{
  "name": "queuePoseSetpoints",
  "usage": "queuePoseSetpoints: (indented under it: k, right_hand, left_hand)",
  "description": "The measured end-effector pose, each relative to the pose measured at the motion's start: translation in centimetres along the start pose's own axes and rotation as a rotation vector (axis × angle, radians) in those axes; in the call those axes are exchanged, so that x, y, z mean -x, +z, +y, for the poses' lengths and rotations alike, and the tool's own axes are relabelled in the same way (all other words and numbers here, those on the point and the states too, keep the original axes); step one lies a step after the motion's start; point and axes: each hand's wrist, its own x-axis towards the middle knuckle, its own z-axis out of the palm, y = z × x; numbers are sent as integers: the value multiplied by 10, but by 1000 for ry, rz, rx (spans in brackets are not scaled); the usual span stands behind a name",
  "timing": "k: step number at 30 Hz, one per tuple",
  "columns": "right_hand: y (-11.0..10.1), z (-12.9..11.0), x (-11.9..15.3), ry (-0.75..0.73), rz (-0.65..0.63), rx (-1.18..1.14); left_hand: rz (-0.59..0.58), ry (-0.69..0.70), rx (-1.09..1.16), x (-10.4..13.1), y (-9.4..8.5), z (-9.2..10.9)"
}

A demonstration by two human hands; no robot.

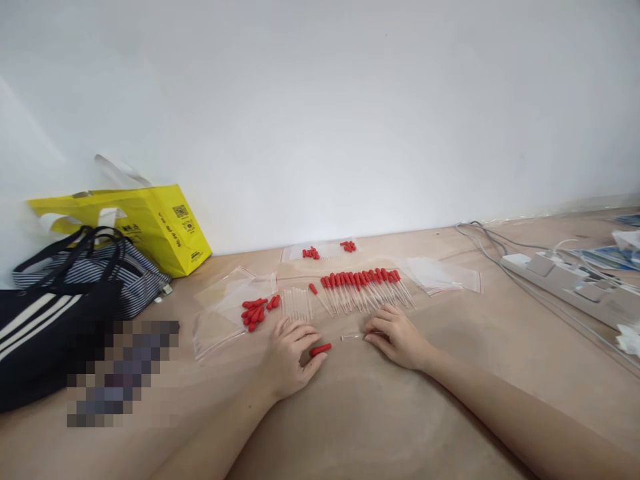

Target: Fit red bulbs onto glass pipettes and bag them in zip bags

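Note:
My left hand [296, 360] is curled with a red rubber dropper bulb [321, 349] between its thumb and fingers, the narrow end pointing right. Across a small gap, my right hand [397, 337] pinches a clear glass dropper tube [352, 337] whose free end points left toward the bulb. Just beyond my hands lies a row of assembled droppers [363, 288], red bulbs away from me and glass tips toward me. Bare glass tubes [297, 304] lie side by side left of that row. Loose red bulbs [254, 312] are heaped farther left.
Clear zip bags [220, 333] lie at left, with more bags [440, 275] at right. Near the wall, another bag holds red bulbs [311, 253]. Bags, including a yellow one [165, 227], stand far left. A power strip [565, 283] with grey cables lies right.

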Motion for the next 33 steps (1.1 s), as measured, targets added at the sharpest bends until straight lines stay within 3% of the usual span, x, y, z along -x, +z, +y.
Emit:
queuePoseSetpoints:
  k: [9, 21, 33]
  right_hand:
    - [14, -2, -6, 90, 64, -99]
    - [17, -14, -9, 190, 117, 23]
    - [19, -27, -14, 54, 201, -103]
  left_hand:
    - [2, 35, 39, -2, 13, -3]
    - [16, -106, 19, -4, 11, 0]
    - [45, -70, -8, -5, 16, 1]
